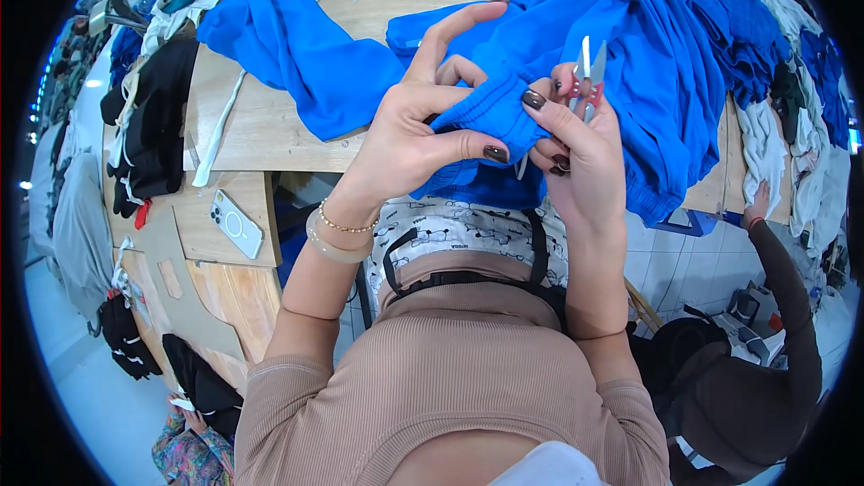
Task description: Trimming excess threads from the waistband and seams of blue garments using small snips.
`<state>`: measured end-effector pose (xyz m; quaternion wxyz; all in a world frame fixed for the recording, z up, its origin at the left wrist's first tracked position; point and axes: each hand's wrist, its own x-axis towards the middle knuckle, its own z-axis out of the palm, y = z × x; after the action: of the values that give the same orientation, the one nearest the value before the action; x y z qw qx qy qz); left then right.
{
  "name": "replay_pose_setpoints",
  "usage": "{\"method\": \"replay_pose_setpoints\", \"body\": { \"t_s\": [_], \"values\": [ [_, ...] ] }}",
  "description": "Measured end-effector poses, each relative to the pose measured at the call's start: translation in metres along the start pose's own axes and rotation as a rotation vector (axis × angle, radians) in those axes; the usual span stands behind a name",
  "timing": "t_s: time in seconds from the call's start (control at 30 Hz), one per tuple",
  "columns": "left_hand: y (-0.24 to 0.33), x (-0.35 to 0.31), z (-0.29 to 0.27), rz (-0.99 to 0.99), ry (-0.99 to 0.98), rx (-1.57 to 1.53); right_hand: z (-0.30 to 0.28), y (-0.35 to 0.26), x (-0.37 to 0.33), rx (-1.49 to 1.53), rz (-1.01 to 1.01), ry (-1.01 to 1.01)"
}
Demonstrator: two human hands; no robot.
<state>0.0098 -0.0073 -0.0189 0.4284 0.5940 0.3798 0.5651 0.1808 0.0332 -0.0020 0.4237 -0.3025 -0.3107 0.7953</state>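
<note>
A blue garment (499, 112) with a gathered elastic edge is held up in front of me. My left hand (405, 135) grips that edge, thumb on the near side and index finger stretched away from the cloth. Close beside it, my right hand (585, 153) pinches the same edge between thumb and fingers. A pair of thread snips (591, 87) with red on it is tucked in my right hand, its blades pointing up and away from me. Parts of my fingers behind the fabric are hidden.
More blue cloth (621, 63) is heaped over the wooden table (306, 157). To the left lie a phone (237, 225), a pale strip (220, 130) and black garments (157, 126). White cloth (765, 148) hangs at right, where another person's arm (783, 270) reaches in.
</note>
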Motion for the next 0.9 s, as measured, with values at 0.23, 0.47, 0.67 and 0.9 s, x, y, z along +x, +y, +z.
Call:
{"method": "replay_pose_setpoints", "body": {
  "t_s": [0.23, 0.47, 0.67, 0.9],
  "values": [
    [0.006, 0.0, -0.008, -0.138, -0.003, -0.106, 0.002, -0.005, -0.011, -0.324, -0.05, 0.068],
    [0.013, 0.002, -0.006, -0.129, -0.005, -0.022, 0.005, -0.018, -0.03, -0.736, -0.453, 0.034],
    [0.017, 0.005, 0.0, -0.086, -0.024, 0.248, -0.002, 0.001, -0.005, -1.052, -0.616, -0.059],
    [0.013, 0.002, -0.003, -0.315, -0.014, 0.199, -0.011, 0.002, -0.003, -1.061, -0.513, -0.159]
  ]
}}
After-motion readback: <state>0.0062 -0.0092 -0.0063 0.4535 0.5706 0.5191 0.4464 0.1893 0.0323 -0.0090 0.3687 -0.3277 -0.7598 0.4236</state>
